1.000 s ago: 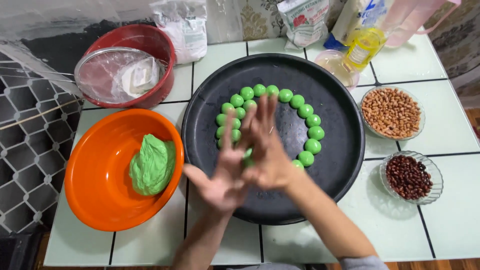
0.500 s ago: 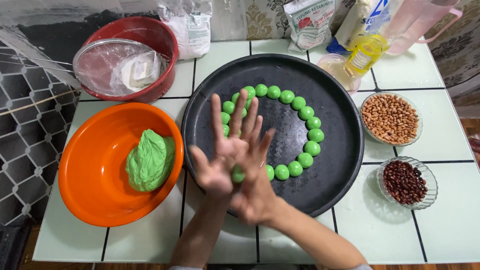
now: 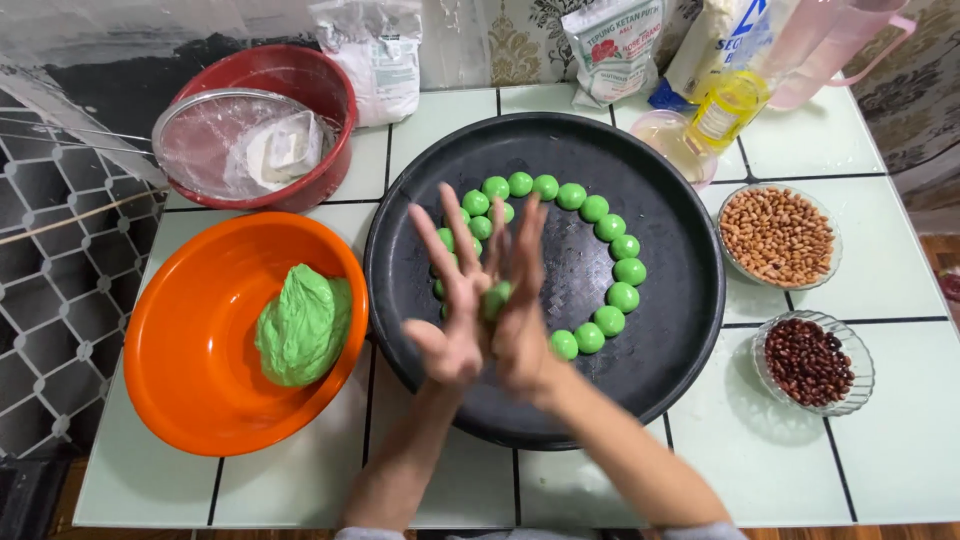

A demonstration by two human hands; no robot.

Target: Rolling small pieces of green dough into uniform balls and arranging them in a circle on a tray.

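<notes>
My left hand (image 3: 450,300) and my right hand (image 3: 520,300) are pressed palm to palm above the round black tray (image 3: 680,330), fingers spread and pointing away from me. A small green dough piece (image 3: 497,297) shows between the palms. Several green dough balls (image 3: 612,240) lie in a ring on the tray, partly hidden behind my hands. A lump of green dough (image 3: 303,325) sits in the orange bowl (image 3: 190,340) to the left.
A red bowl (image 3: 300,90) holding a plastic-covered sieve stands at the back left. At the right are a glass dish of peanuts (image 3: 778,236) and one of dark beans (image 3: 810,362). Bags, an oil bottle (image 3: 725,105) and a pink jug line the back edge.
My palms slid against each other: the right hand went back toward me and then forward again, with the dough piece between them. The rest stayed put.
</notes>
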